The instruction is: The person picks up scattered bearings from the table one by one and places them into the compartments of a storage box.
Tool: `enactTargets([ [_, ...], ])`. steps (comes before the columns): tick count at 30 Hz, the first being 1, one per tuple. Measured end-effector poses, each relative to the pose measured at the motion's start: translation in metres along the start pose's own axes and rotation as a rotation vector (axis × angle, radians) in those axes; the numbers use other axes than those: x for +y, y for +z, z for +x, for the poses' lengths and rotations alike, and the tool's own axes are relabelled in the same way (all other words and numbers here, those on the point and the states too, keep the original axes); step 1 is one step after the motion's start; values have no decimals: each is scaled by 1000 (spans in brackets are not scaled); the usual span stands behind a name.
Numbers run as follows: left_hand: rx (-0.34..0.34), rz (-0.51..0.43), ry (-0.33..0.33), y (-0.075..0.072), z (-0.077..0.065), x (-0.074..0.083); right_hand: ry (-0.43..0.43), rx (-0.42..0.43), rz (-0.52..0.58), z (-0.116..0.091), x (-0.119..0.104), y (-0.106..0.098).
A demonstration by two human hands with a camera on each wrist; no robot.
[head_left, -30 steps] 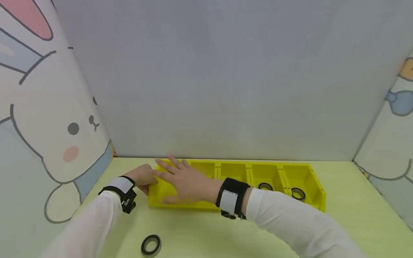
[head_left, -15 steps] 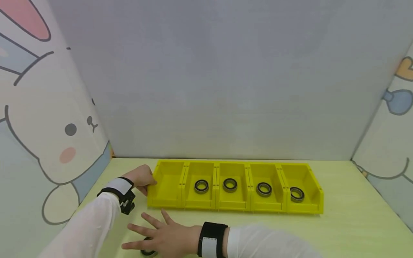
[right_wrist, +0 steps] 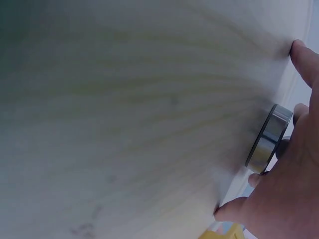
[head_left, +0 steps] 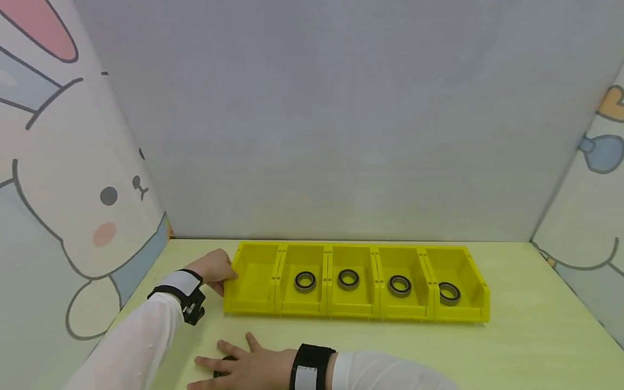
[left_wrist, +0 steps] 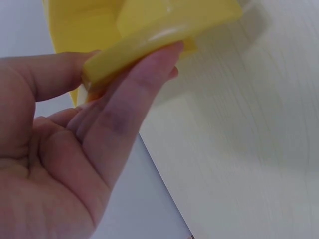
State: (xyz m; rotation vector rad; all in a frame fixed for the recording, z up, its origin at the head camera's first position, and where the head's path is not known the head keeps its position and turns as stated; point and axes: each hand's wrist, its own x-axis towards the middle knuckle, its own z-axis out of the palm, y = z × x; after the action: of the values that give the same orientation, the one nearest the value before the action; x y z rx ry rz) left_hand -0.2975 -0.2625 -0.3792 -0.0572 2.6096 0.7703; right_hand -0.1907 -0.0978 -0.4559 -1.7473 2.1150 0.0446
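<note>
My left hand [head_left: 214, 269] pinches the left side wall of a row of joined yellow bins [head_left: 251, 307]. In the left wrist view the thumb and fingers lie on both faces of that bin wall [left_wrist: 149, 40]. Near the table's front, my right hand [head_left: 258, 369] is spread over a ball bearing [head_left: 222, 365], which it partly hides. The right wrist view has this bearing [right_wrist: 269, 139] flat on the table beneath the hand, fingertips touching the table around it. Whether the palm touches the bearing I cannot tell.
Single bearings lie in the other bins: second [head_left: 305, 281], third [head_left: 348, 279], fourth [head_left: 400, 286] and rightmost [head_left: 449, 293]. The leftmost bin holds none. A grey wall [head_left: 351, 135] rises behind the pale table [head_left: 526, 303], with printed side panels [head_left: 63, 216].
My right hand has moved from above the leftmost bins down to the bearing at the table's front, uncovering the bins. The left hand has kept its grip on the bin wall.
</note>
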Motion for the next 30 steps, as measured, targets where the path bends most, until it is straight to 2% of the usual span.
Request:
enactTargets([
  [7, 0, 8, 12, 0, 0, 1, -56, -11, -26, 0, 1, -5],
  [10, 1, 5, 11, 0, 0, 1, -105, -12, -111, -1, -1, -11],
  [14, 0, 6, -2, 1, 1, 1, -151, 47, -147, 0, -3, -17],
  [16, 1, 4, -9, 1, 1, 2, -157, 78, -103, 0, -3, -19],
  [18, 2, 2, -9, 1, 1, 2, -173, 98, -105, 0, -4, -20],
  [26, 19, -4, -14, 0, -1, -1, -179, 44, -274, 5, -8, -28],
  [30, 21, -5, -7, 0, -1, -1, -153, -9, -274, 1, -9, -38],
])
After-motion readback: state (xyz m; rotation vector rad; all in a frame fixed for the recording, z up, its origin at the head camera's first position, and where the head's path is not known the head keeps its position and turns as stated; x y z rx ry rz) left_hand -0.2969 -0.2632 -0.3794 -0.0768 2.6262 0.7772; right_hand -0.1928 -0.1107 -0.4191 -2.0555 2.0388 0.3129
